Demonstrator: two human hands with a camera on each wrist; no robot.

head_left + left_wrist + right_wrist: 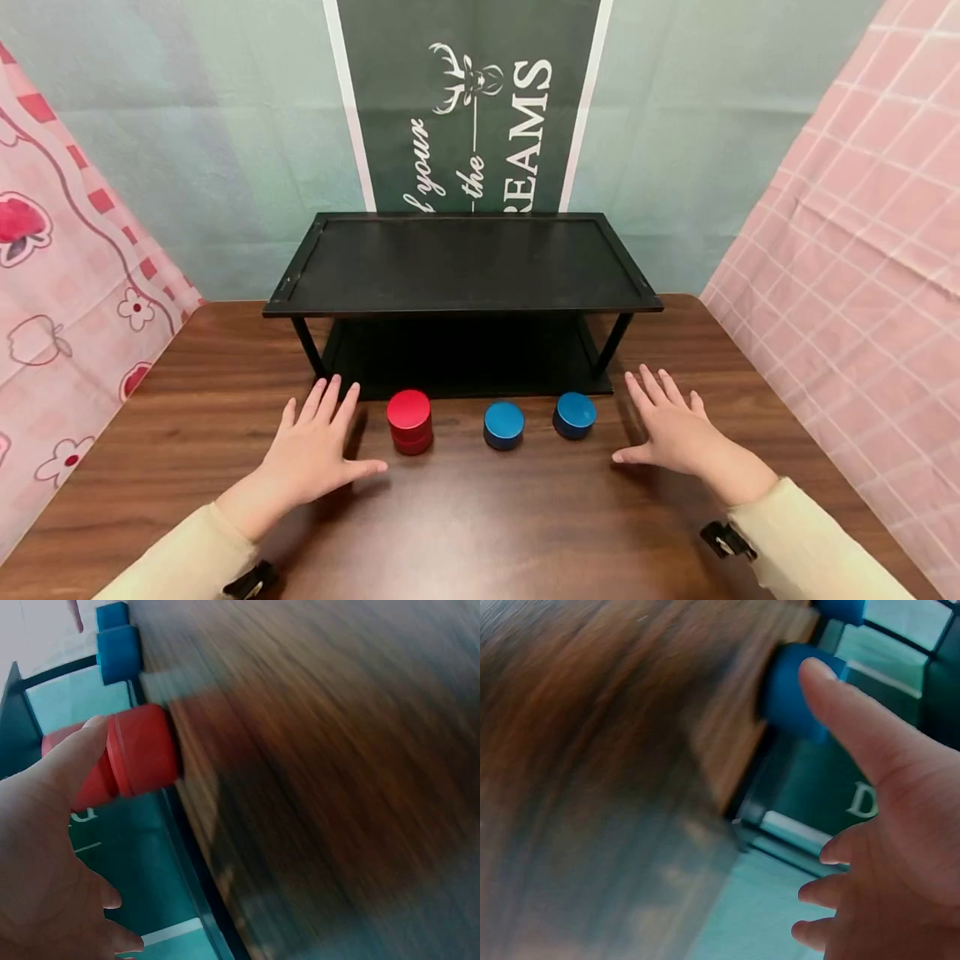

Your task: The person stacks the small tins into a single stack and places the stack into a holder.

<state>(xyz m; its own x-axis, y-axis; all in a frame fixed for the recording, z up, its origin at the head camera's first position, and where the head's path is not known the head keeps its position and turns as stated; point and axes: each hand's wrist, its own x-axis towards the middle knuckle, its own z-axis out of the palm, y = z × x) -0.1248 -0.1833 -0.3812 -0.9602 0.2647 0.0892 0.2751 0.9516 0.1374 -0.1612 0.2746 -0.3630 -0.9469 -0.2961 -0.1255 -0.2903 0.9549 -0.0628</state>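
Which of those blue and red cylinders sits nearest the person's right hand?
The rightmost blue cylinder, beside the right hand; the other blue cylinder stands farther left, and the red cylinder is farthest, near the left hand.

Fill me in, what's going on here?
A person has both hands spread, holding nothing. The left grip is beside the red cylinder; the right grip is beside the right-hand blue cylinder. A second blue cylinder sits between those two. All three stand on the wooden table, in front of a black two-tier shelf.
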